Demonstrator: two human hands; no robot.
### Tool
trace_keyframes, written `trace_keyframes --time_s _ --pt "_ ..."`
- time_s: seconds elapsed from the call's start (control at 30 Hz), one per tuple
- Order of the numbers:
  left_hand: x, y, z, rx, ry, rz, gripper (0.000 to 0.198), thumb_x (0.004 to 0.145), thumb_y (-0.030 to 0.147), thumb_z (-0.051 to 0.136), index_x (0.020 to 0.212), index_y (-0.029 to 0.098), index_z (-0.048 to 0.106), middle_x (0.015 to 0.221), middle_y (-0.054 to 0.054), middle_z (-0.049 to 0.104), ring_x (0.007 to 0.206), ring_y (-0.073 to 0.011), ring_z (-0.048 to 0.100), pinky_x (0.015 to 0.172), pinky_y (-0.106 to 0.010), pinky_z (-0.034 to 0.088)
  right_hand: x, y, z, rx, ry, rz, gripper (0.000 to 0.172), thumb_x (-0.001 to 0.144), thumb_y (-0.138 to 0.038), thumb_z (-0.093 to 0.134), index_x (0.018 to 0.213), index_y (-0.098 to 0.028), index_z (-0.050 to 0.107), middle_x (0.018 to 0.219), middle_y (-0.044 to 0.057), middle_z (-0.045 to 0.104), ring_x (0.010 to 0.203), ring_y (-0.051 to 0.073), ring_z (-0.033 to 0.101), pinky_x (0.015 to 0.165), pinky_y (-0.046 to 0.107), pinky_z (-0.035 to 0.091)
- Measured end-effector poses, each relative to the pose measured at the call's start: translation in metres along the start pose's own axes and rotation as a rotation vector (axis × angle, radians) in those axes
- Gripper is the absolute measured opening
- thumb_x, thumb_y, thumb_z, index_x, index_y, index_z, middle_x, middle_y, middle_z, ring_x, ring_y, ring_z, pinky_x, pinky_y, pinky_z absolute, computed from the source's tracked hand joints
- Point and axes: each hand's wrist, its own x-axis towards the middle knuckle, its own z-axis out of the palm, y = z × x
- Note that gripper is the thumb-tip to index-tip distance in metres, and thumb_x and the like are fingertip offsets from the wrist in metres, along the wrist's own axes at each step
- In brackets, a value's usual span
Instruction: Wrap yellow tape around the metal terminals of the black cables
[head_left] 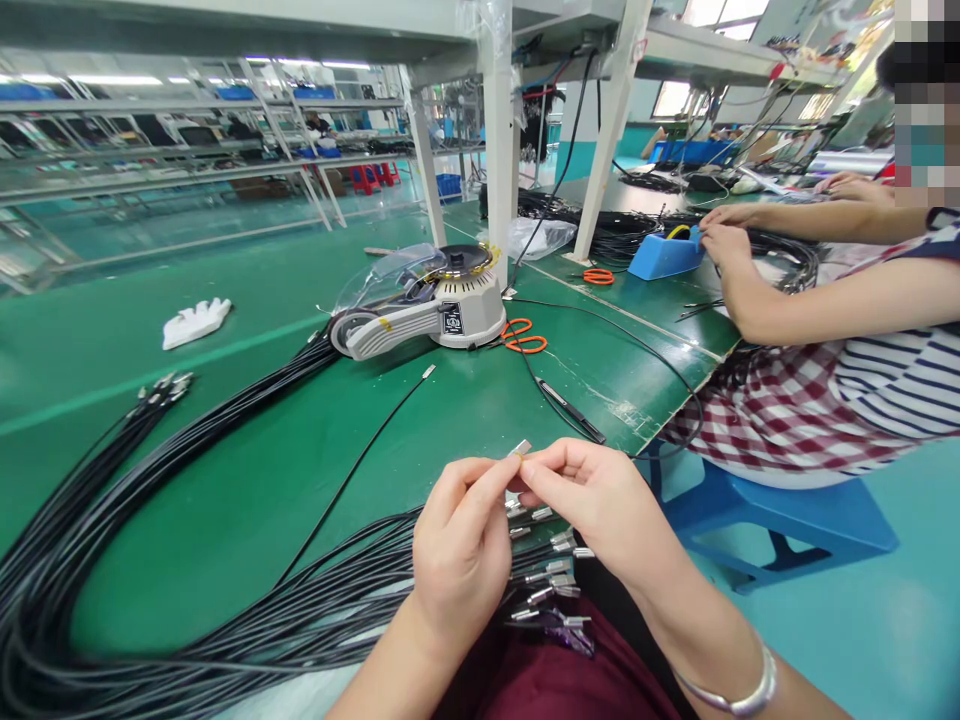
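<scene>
My left hand is closed in a pinch on a black cable whose flat silver connector sticks up past the fingertips. My right hand meets it there, thumb and forefinger pressed together just below the connector. A tiny yellowish bit shows between the fingertips, too small to make out. Under both hands lies a thick bundle of black cables, with several silver connector ends by my lap. One single cable end lies apart on the green table.
A grey tape dispenser stands ahead, beside orange-handled scissors and a black utility knife. A white glove lies at left. To the right, a co-worker's hands are at a blue tape holder. White posts rise behind.
</scene>
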Motion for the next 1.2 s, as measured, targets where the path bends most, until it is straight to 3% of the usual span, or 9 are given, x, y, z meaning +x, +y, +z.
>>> trace_keyframes --time_s 0.33,0.63,0.93,1.2 --pt "0.002 -0.002 0.005 0.021 -0.02 -0.052 0.03 0.085 0.003 0.052 0.111 0.017 0.059 0.092 -0.005 0.061 0.081 -0.0111 0.06 0.071 -0.022 0.051 0.005 0.004 0.002 0.023 -0.017 0.01 0.021 0.073 -0.035 0.069 0.072 -0.014 0.067 0.069 0.004 0.071 0.066 0.016 0.065 0.065 0.028 0.052" --pt "0.012 0.0 -0.004 0.003 -0.149 -0.272 0.006 0.083 0.015 0.059 0.087 0.017 0.063 0.081 -0.001 0.06 0.071 -0.0097 0.058 0.063 -0.02 0.048 0.003 0.011 0.004 0.012 0.036 -0.056 0.022 0.075 -0.036 0.067 0.076 -0.014 0.067 0.075 0.005 0.071 0.072 0.017 0.065 0.072 0.03 0.052" --pt "0.011 0.004 -0.009 -0.097 -0.21 -0.456 0.013 0.087 0.021 0.053 0.079 0.019 0.063 0.076 0.001 0.061 0.068 -0.0103 0.059 0.065 -0.021 0.046 0.001 0.014 0.006 -0.052 0.078 -0.102 0.02 0.078 -0.036 0.065 0.077 -0.016 0.067 0.076 0.005 0.071 0.071 0.018 0.065 0.069 0.029 0.052" --pt "0.019 0.01 -0.012 -0.241 -0.268 -0.66 0.022 0.087 0.03 0.052 0.071 0.019 0.061 0.056 0.004 0.056 0.055 -0.0106 0.052 0.057 -0.021 0.04 0.001 0.012 0.008 -0.07 0.1 -0.144 0.016 0.077 -0.034 0.067 0.076 -0.018 0.069 0.076 0.004 0.073 0.07 0.017 0.067 0.067 0.027 0.053"
